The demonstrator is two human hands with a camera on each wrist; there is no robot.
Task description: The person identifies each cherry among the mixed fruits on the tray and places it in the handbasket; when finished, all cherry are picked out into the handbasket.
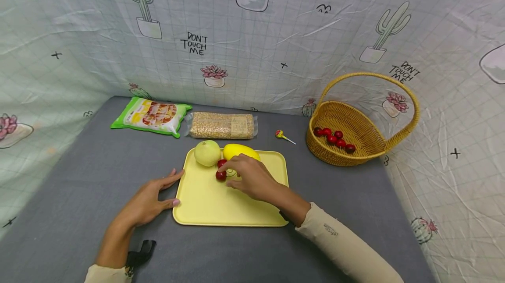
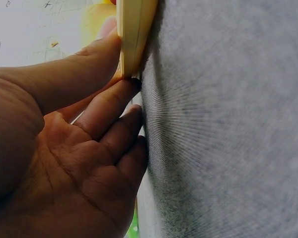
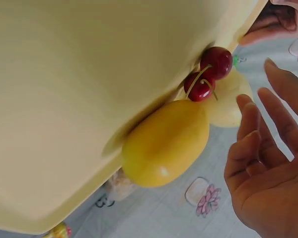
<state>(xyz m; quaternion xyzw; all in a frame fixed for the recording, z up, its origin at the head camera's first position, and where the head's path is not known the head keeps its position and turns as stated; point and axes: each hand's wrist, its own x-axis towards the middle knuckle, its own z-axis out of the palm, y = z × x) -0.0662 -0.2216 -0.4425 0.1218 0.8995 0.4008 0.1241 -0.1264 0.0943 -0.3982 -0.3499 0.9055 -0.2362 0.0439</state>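
A yellow tray (image 1: 205,208) lies in front of the person. At its left edge rests the left hand (image 1: 147,199), thumb and fingertips touching the rim. In the left wrist view, the thumb (image 2: 84,69) lies against the tray's side. Over the tray, the right hand (image 1: 254,178) hovers beside two dark red cherries (image 1: 221,175), thumb and fingers apart and holding nothing. The right wrist view shows the cherries (image 3: 199,87) with their stems, next to a yellow mango-shaped fruit (image 3: 166,144). A round pale green fruit (image 1: 207,153) sits at the tray's back left corner.
A wicker basket (image 1: 335,158) with a tall handle stands at right, several cherries (image 1: 332,139) inside. Behind the tray lie a green-and-white food bag (image 1: 151,116), a clear pack of yellowish grains (image 1: 213,126) and a lollipop (image 1: 280,134). Printed cloth hangs behind the grey table.
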